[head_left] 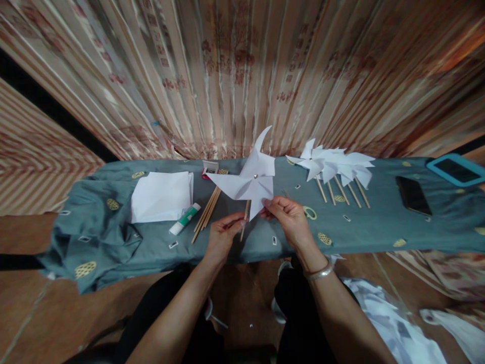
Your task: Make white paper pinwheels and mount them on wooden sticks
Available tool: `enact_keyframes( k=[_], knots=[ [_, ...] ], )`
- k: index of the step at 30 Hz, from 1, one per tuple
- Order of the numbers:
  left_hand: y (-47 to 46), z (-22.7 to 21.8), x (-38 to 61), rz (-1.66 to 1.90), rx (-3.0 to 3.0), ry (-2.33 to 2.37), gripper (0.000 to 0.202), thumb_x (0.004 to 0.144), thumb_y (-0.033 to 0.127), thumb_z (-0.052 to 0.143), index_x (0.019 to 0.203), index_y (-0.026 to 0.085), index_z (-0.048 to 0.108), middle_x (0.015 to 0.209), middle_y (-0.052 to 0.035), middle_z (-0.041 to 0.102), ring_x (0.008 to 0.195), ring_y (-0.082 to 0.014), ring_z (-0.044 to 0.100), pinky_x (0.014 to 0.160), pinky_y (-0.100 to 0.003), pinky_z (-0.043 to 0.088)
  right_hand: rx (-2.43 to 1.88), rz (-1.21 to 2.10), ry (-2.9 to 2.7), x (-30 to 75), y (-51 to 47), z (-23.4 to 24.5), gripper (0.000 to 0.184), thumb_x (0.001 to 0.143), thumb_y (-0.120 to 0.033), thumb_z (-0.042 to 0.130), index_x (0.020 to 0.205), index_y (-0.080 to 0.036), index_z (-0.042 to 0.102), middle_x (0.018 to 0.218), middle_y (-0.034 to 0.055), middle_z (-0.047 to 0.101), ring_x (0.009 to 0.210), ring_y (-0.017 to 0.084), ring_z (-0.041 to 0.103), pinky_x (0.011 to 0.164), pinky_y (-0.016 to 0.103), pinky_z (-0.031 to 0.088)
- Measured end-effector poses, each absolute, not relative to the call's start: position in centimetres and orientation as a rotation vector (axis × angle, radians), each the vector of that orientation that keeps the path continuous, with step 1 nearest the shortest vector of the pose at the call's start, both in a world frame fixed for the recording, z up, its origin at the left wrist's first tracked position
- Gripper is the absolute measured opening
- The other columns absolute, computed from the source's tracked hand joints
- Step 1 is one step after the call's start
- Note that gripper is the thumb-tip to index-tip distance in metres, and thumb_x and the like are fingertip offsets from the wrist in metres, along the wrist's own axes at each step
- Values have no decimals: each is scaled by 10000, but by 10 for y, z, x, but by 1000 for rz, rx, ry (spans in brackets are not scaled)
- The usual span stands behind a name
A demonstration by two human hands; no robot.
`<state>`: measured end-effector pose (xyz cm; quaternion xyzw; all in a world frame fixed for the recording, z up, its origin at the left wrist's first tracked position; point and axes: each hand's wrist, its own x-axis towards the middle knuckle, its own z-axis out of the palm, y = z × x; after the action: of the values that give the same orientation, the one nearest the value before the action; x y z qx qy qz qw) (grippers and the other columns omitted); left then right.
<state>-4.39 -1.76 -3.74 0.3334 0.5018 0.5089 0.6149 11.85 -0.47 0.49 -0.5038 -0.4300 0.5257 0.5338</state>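
Note:
A white paper pinwheel [246, 184] with a pin at its centre is held up over the middle of the table. My left hand [223, 235] is closed on its wooden stick, just below the blades. With thumb and fingers, my right hand [286, 215] pinches the lower right paper blade. Left of my hands lie several loose wooden sticks [206, 215] and a green and white glue stick [185, 219]. A small open box [210, 169] sits behind the pinwheel, partly covered by a blade.
A stack of white paper [161, 197] lies at the left. Several finished pinwheels [337, 164] overlap at the back right. Scissors with a yellow-green handle [309, 212], a dark phone [413, 194] and a blue-framed device [458, 169] are on the cloth-covered table [373, 227]. Curtains hang behind.

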Motion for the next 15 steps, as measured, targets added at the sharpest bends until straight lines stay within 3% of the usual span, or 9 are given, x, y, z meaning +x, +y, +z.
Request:
enact_keyframes(
  k=[9,15],
  knots=[
    [-20,-33,-43,1167,773,1107,260,574,319,821,809,210,800,851,-41,787,833,-213,698,895,-359,510,-1193,1276,-1100,109,-5,2,410,645,-586,793,611,-196,671,612,27,729,511,118,608,539,249,496],
    [-20,-32,-43,1158,756,1132,288,559,326,829,815,197,800,850,-64,786,836,-223,706,907,-371,509,-1236,1175,-1248,114,-10,10,437,681,-626,747,627,-197,684,557,9,683,469,109,524,482,250,424]
  ],
)
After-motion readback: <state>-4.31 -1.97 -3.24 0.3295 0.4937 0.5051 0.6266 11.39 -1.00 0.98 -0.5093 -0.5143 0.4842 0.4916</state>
